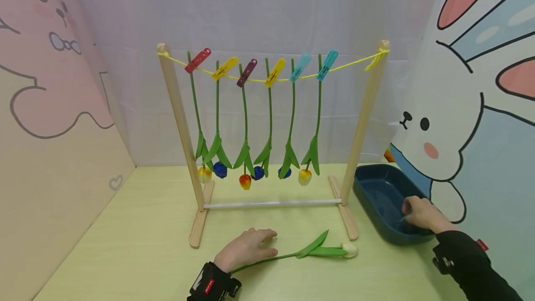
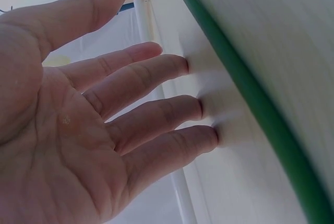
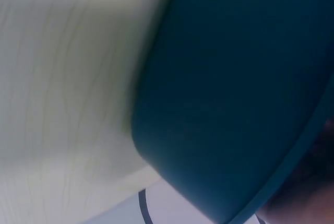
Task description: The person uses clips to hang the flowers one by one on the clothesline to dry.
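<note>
My left hand [image 1: 246, 251] rests with its fingertips on the tabletop, the fingers loosely spread and nothing in the palm. Beside it lies an artificial white tulip [image 1: 349, 250], its green stem [image 2: 245, 88] running close by the fingers without being gripped. Inside the dark blue basin [image 1: 378, 217] at the right, my right hand [image 1: 424, 214] has its fingers curled down and pinches a small teal clothespin [image 1: 403, 219], mostly hidden by the hand. The right wrist view is largely filled by the basin's outer wall [image 3: 224, 93].
A wooden frame [image 1: 360, 129] carries a yellow cord [image 1: 353, 63] where several tulips [image 1: 245, 181] hang head down from coloured clothespins [image 1: 327, 65]. A white bar [image 1: 271, 204] joins its feet. Cartoon panels [image 1: 501, 129] stand at both sides.
</note>
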